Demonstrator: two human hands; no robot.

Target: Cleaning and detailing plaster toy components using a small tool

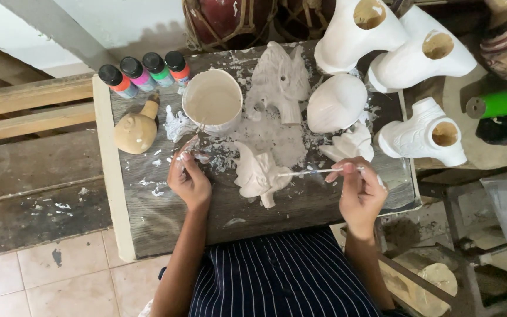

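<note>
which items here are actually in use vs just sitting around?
In use:
right hand
thin white-coated brush
small white-coated figurine
left hand
cup of white paint

Lying about:
four coloured paint bottles
white hollow vases
tan gourd-shaped piece

the person is wearing a dark navy garment with thin white vertical pinstripes, showing at the lower middle of the view. both forearms are showing bare, with no sleeves reaching them. the left hand (189,179) and the right hand (359,196) are wearing no gloves, rings or watch, and flecks of white are clinging to the fingers.
</note>
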